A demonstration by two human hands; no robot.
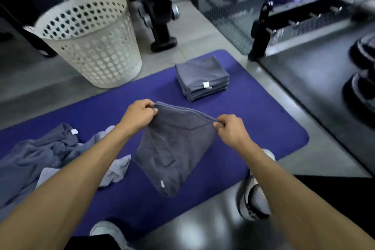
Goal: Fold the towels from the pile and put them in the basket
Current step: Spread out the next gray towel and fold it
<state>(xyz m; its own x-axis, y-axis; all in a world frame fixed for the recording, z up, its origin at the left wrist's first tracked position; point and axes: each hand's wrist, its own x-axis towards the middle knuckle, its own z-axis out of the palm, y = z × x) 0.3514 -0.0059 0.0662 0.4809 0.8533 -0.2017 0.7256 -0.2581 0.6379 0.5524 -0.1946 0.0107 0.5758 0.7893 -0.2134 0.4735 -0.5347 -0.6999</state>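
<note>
Towel, dark grey terry cloth, hangs between us over the purple mat, left hand and right hand each pinching a top corner, folded grey stack ahead, nearer the right hand.

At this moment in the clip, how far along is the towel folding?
Done: a neat stack of folded grey towels sits on the purple mat. In hand: the left hand and right hand pinch the top corners of a part-folded grey towel. Left: the crumpled pile, and moving everything to the white basket, with no towel visible inside.
</note>
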